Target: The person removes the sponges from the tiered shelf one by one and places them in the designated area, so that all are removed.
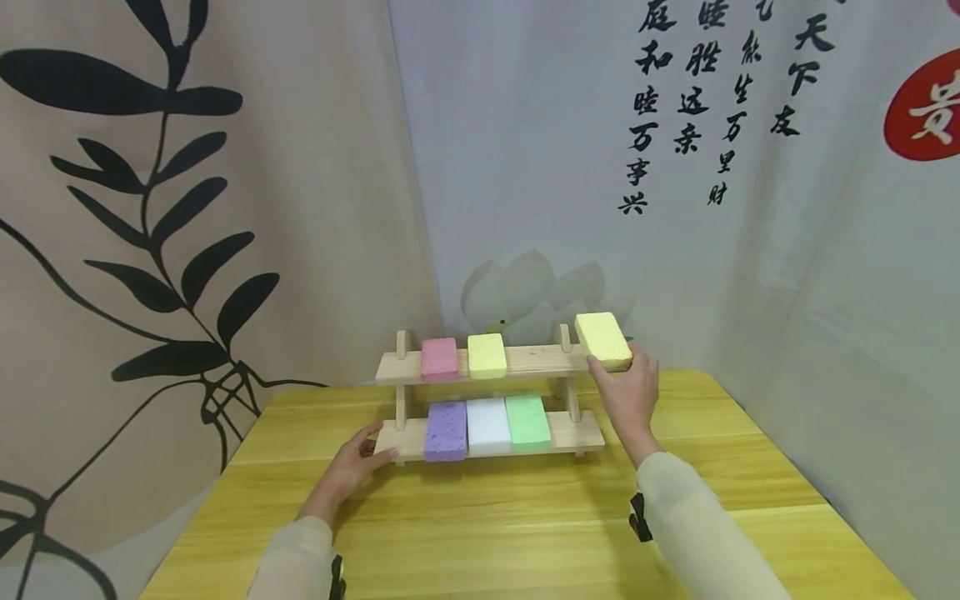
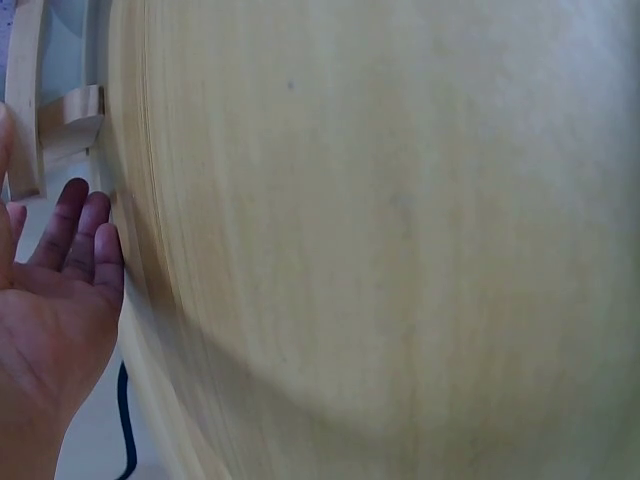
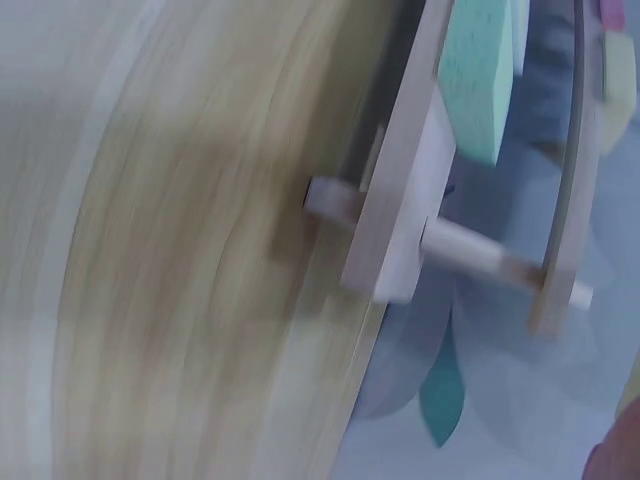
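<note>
A small two-tier wooden rack [image 1: 528, 360] stands on the table. My right hand [image 1: 632, 398] grips a yellow sponge [image 1: 603, 340] at the right end of the upper shelf; whether the sponge touches the shelf I cannot tell. In the right wrist view only a bit of that hand [image 3: 615, 445] shows, at the lower right edge. My left hand [image 1: 354, 463] holds the left end of the lower shelf [image 1: 573, 432] between thumb and fingers. The left wrist view shows this hand [image 2: 55, 320] with three fingers extended beside the rack's end [image 2: 25, 120].
On the upper shelf sit a pink sponge [image 1: 439, 358] and another yellow sponge [image 1: 487, 356]. Purple [image 1: 446, 432], white [image 1: 488, 426] and green [image 1: 528, 422] sponges lie side by side on the lower shelf. Behind the wood-grain table [image 1: 480, 533] hangs a printed curtain [image 1: 517, 150].
</note>
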{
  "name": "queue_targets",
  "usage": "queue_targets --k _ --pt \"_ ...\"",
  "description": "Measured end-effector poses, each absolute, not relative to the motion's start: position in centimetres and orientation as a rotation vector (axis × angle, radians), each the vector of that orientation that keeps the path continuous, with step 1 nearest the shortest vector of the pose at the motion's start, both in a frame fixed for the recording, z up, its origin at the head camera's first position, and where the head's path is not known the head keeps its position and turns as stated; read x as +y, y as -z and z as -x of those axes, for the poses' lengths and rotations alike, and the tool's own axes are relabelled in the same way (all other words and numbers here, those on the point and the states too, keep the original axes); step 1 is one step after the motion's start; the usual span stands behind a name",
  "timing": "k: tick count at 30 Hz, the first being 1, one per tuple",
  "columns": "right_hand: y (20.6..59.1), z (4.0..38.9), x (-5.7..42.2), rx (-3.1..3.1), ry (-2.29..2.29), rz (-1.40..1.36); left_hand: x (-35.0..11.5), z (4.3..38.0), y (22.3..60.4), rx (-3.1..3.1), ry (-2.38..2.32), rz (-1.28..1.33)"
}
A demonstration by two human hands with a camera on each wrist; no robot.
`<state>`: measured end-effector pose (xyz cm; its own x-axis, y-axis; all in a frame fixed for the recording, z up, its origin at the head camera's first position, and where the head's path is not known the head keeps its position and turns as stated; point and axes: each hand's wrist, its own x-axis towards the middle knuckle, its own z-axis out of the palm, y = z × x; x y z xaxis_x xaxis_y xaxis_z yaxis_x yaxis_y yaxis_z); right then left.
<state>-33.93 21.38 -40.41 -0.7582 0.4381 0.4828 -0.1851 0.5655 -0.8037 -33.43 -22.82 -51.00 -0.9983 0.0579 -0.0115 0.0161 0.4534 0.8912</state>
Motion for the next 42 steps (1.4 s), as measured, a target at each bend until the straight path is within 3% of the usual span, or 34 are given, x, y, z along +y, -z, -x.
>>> queue_targets --k 15,42 --pt "43.7 34.2 26.8 -2.135 -1.224 0.373 -23.0 33.2 51.0 2.659 -1.609 -0.057" --pt "50.4 34.6 28.1 -2.334 -1.404 0.496 -22.9 33.5 51.2 2.658 -1.601 -0.041"
